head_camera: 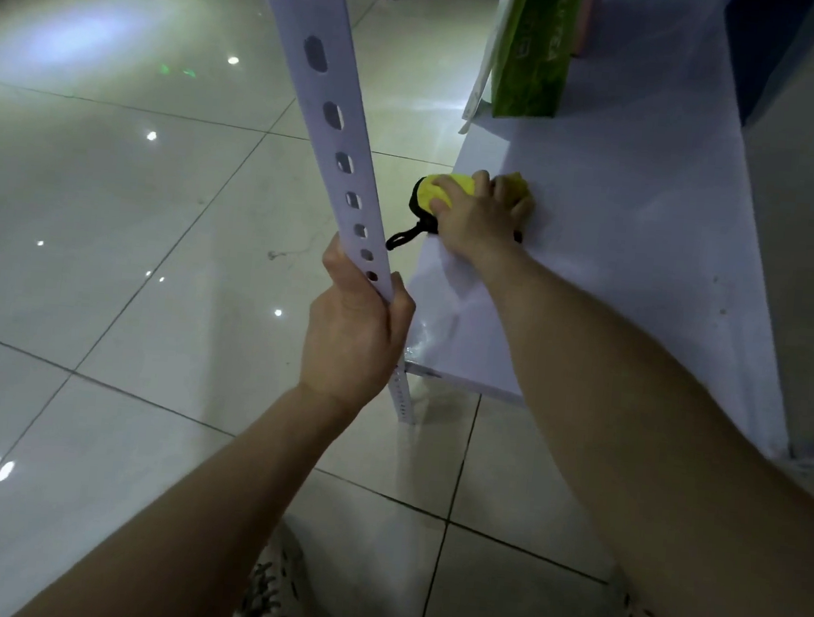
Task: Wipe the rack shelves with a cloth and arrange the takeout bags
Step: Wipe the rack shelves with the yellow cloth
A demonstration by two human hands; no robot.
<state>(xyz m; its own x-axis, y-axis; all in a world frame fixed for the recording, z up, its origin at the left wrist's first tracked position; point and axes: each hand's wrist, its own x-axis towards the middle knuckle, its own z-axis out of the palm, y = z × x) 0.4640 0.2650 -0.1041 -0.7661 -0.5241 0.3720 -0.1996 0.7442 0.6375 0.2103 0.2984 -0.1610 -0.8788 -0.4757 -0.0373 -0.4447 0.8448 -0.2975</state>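
My right hand [477, 213] presses a yellow cloth [447, 186] with black trim and a black loop flat onto the low white rack shelf [621, 258], near its left edge. My left hand [351, 333] is wrapped around the white perforated rack post [324, 104] at the shelf's near left corner. A green takeout bag [533, 48] stands upright at the far end of the same shelf, with a white bag [485, 64] leaning against its left side.
Glossy pale floor tiles [106, 233] spread to the left and below. A blue panel [762, 54] rises at the shelf's far right, and a pale wall [804, 244] runs along its right side. My patterned shoes [272, 587] are at the bottom.
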